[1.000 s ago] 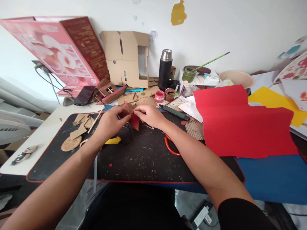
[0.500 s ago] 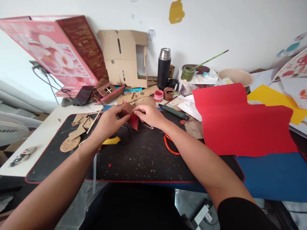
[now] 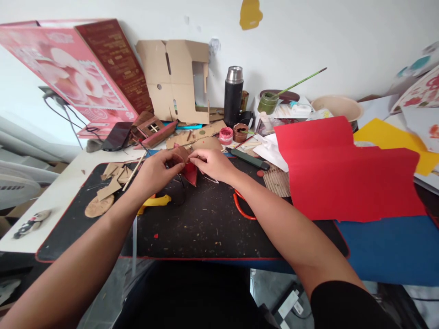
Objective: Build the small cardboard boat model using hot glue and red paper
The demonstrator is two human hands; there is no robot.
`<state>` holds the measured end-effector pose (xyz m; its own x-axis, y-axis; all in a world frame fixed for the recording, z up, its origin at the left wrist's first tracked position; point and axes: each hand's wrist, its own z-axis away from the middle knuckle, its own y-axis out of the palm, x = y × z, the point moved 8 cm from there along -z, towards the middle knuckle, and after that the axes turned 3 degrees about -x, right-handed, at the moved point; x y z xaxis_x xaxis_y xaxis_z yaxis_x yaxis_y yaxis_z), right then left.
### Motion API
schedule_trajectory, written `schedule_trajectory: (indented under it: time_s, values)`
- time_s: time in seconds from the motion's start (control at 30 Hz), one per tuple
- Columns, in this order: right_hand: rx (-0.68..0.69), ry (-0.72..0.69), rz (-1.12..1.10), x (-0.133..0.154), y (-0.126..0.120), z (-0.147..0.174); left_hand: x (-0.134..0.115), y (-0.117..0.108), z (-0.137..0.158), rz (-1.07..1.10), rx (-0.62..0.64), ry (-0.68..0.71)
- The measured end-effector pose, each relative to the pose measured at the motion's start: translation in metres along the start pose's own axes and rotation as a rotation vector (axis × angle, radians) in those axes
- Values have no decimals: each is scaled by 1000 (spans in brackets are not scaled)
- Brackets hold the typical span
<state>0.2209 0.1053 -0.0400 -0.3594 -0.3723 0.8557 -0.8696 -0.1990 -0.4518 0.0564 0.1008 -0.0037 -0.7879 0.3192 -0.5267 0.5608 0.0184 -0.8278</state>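
Observation:
Over the back half of the black mat [image 3: 192, 237], my left hand [image 3: 157, 170] curls round a small red and brown painted model [image 3: 190, 173], apparently cardboard. A red pointed end of it shows below the fingers. My right hand [image 3: 213, 164] is closed in a pinch at the model's upper right side; whether a tiny piece lies between the fingertips is hidden. Close by the left wrist lies a yellow-handled tool [image 3: 156, 201]. Red loop handles [image 3: 243, 208], like those of scissors, stick out below the right forearm. A dark green utility knife [image 3: 248, 159] rests behind that forearm.
Cardboard scraps [image 3: 118, 178] and a wooden disc [image 3: 99, 205] lie left. Behind stand a brown model boat [image 3: 156, 132], a black flask [image 3: 233, 98] and open paint jars, pink [image 3: 226, 135], brown [image 3: 241, 132] and green [image 3: 267, 104]. A red sheet [image 3: 353, 178] covers the right side.
Both hands stay at the model in nearly the same grip. The whole view has shifted very slightly; nothing else has visibly moved.

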Motion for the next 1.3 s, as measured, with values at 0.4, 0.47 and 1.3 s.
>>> schedule_trajectory:
  time_s: [0.4,0.47,1.3]
  values:
    - [3,3,37,2,-1,1,2,2,0,-11,17,23]
    - [4,7,43,3,-1,1,3,2,0,-8,14,24]
    - [6,-45,110,8,-1,1,6,0,0,-2,52,-60]
